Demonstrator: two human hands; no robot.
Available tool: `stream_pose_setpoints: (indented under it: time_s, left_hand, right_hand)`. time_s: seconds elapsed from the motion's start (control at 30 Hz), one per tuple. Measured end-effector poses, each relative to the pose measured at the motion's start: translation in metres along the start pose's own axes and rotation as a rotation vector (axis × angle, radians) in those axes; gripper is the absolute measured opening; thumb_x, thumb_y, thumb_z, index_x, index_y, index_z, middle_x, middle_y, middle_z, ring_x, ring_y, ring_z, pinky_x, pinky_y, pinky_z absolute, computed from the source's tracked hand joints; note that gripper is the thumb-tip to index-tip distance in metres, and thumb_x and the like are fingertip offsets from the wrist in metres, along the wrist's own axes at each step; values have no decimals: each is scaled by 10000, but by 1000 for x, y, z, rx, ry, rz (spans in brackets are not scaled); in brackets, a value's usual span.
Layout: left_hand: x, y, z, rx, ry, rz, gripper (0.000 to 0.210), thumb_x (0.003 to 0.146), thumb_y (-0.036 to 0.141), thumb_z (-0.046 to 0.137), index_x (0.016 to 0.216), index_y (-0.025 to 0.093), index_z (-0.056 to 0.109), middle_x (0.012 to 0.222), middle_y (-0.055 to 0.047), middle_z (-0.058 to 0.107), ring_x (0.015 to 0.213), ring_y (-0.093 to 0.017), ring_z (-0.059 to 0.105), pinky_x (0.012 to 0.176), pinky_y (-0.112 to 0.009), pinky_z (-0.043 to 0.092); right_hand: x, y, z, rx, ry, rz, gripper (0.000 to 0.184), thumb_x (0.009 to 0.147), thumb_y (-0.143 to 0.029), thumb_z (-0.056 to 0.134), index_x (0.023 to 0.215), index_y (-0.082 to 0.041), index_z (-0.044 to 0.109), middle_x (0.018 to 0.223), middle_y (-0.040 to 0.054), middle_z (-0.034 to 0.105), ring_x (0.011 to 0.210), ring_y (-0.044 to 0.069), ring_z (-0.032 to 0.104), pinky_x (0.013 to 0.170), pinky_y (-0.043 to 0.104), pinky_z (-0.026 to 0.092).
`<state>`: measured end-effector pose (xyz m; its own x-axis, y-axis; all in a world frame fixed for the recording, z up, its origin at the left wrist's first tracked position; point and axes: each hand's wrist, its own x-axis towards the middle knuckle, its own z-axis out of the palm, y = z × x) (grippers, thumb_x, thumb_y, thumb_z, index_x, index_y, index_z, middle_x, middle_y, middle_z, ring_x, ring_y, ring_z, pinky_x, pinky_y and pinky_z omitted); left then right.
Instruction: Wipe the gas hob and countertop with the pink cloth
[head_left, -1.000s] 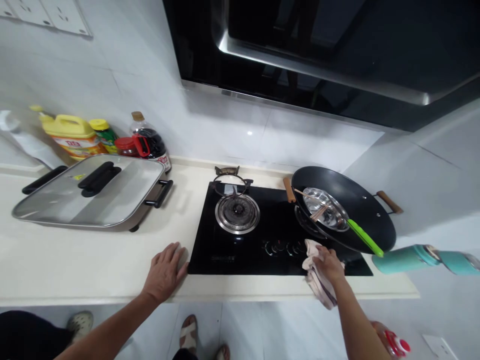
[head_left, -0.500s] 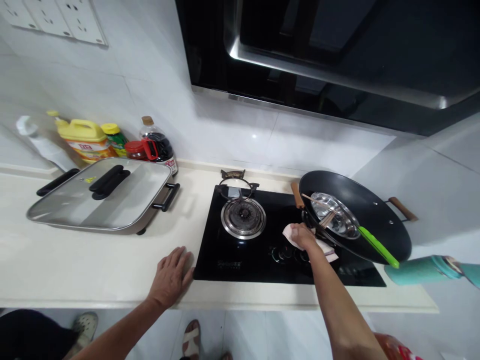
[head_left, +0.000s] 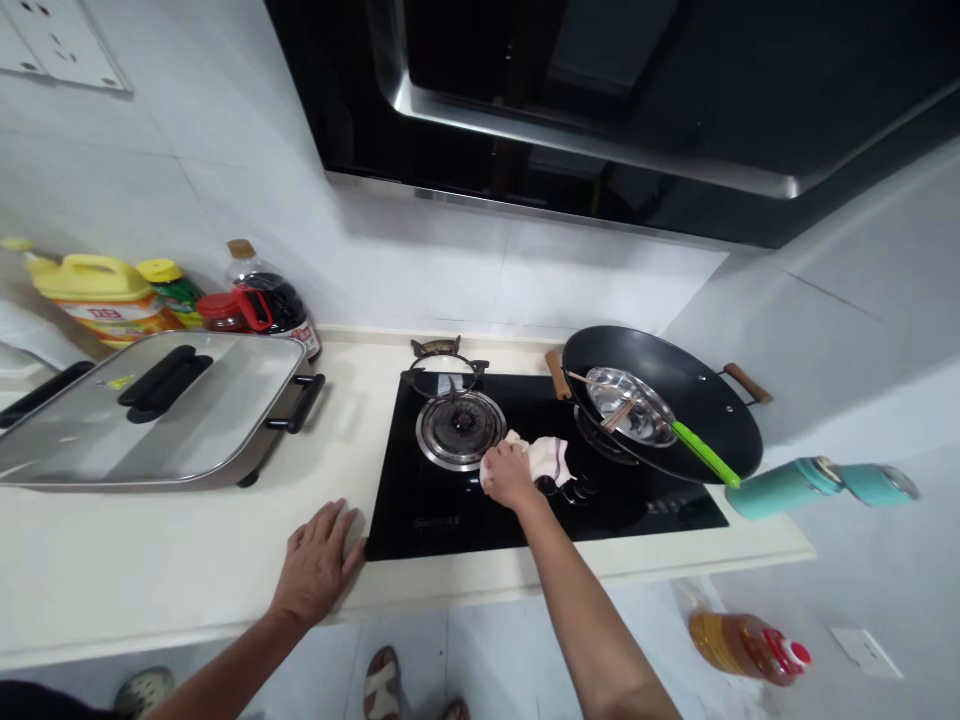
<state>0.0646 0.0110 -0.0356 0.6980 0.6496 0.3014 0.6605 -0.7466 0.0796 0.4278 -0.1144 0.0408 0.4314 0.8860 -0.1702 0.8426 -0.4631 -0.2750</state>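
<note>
My right hand (head_left: 508, 474) presses a pale pink cloth (head_left: 547, 458) onto the black glass gas hob (head_left: 465, 515), just right of the bare left burner (head_left: 460, 430). Part of the cloth spreads out toward the control knobs (head_left: 571, 489). Flat on the cream countertop (head_left: 225, 560), my left hand (head_left: 316, 562) rests with fingers spread, its thumb at the hob's left edge. A pan support ring (head_left: 448, 376) has been set off the burner, at the hob's back edge. Over the right burner sits a black wok (head_left: 697, 400) holding a metal bowl (head_left: 637, 425), chopsticks and a green-handled utensil (head_left: 705, 452).
A lidded electric pan (head_left: 247, 400) stands on the left, with a soy sauce bottle (head_left: 276, 300) and a yellow jug (head_left: 105, 290) behind it. Teal bottle (head_left: 787, 487) at the right end. The range hood (head_left: 525, 130) overhangs the hob. An oil bottle (head_left: 742, 643) is on the floor.
My right hand has slid the cloth left across the hob, from near the wok to beside the left burner. My left hand stays on the countertop. The view has shifted right.
</note>
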Motion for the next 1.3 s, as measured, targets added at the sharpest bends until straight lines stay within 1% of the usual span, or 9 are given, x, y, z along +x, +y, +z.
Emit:
stream_pose_setpoints:
  time_s: [0.2, 0.37, 0.5, 0.7, 0.83, 0.93, 1.03, 1.17, 1.3]
  left_hand:
    - [0, 0, 1, -14, 25, -2, 442, 1009, 465, 460, 1288, 196, 672, 1448, -170, 638, 1352, -332, 563, 1044, -501, 462]
    - [0, 0, 2, -45, 45, -3, 429, 1002, 472, 473, 1281, 214, 673, 1440, -166, 643, 1351, -337, 566, 1048, -506, 461]
    - [0, 2, 0, -31, 34, -4, 433, 1006, 472, 463, 1270, 201, 674, 1433, -181, 642, 1341, -345, 569, 1039, -516, 460]
    - [1, 4, -2, -12, 16, -2, 445, 1012, 476, 449, 1286, 192, 655, 1438, -180, 635, 1359, -343, 554, 1047, -512, 452]
    - [2, 2, 0, -21, 24, -1, 449, 1009, 481, 451, 1278, 189, 662, 1427, -182, 640, 1347, -346, 563, 1042, -513, 454]
    - [2, 1, 0, -15, 22, -5, 442, 1007, 486, 458, 1277, 203, 664, 1424, -172, 646, 1344, -337, 566, 1039, -500, 457]
    - [2, 1, -1, -12, 13, -4, 451, 1012, 492, 447, 1281, 202, 664, 1429, -173, 644, 1349, -338, 562, 1041, -501, 460]
    - [2, 3, -2, -23, 6, -6, 466, 1017, 490, 435, 1282, 183, 665, 1435, -184, 637, 1348, -344, 561, 1045, -511, 462]
    - [1, 3, -2, -39, 6, -18, 452, 1008, 489, 451, 1279, 200, 667, 1440, -180, 635, 1357, -344, 553, 1053, -517, 457]
  right_hand:
    - [-14, -10, -6, 47, 47, -10, 190, 865, -351, 696, 1039, -274, 712, 1226, 40, 598, 1125, 225, 505, 1003, 345, 370]
    - [-3, 14, -26, 12, 218, 270, 493, 1042, -506, 404, 1353, -183, 609, 1398, 213, 516, 1290, 373, 448, 1105, 590, 303]
    - [4, 20, -14, 3, 152, 399, 586, 1033, -581, 393, 1385, -148, 572, 1381, 263, 545, 1258, 408, 492, 1001, 635, 393]
    - [-14, -23, 11, -7, 123, 220, 721, 929, -685, 554, 1383, -125, 556, 1395, 257, 556, 1300, 438, 466, 1139, 668, 258]
    - [-51, -35, 36, 80, 209, 20, 586, 896, -466, 630, 1394, -164, 573, 1493, 202, 494, 1426, 413, 378, 1229, 614, 197]
    - [-85, -14, 57, 168, 288, -59, 525, 859, -292, 591, 1376, -200, 598, 1576, 155, 448, 1504, 361, 335, 1264, 572, 209]
    - [-118, 25, 67, 202, 315, -98, 515, 830, -218, 530, 1338, -220, 621, 1542, 120, 514, 1499, 314, 384, 1292, 568, 188]
    - [-144, 72, 60, 214, 309, -67, 503, 810, -215, 488, 1288, -221, 642, 1504, 98, 564, 1477, 280, 434, 1313, 538, 162]
    - [-149, 94, 48, 206, 267, -5, 513, 806, -232, 470, 1287, -234, 649, 1485, 79, 596, 1459, 272, 465, 1312, 528, 155]
